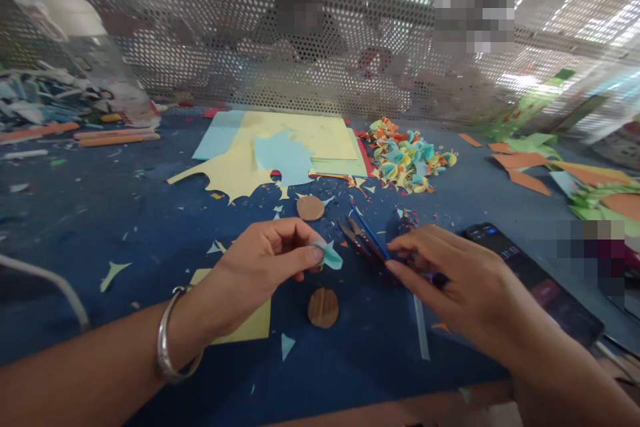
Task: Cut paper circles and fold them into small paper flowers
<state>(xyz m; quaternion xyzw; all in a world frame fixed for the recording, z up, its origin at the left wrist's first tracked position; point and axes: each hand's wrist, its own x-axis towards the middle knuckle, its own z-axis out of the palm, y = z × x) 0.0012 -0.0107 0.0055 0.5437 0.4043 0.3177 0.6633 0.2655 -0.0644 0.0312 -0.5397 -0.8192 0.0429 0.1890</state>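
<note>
My left hand (273,253) pinches a small folded light-blue paper piece (332,256) between thumb and fingers. My right hand (450,273) has thumb and index finger on either side of the lower end of a thin blue stick (367,230), apparently gripping it. Beside that stick lie dark-handled scissors (356,235), their pointed blades slightly apart and their handles partly hidden by my right hand. Below my left fingertips rests a round brown disc (323,307); another round disc (311,207) lies above them. A yellow paper sheet (250,320) is partly under my left forearm.
Cut yellow and blue paper sheets (295,137) lie at the back, near a heap of small coloured paper pieces (405,153). A phone (535,280) lies right of my right hand. Orange strips (523,160) are farther right; a clear bottle (100,60) stands left. A perforated metal screen (210,33) borders the back.
</note>
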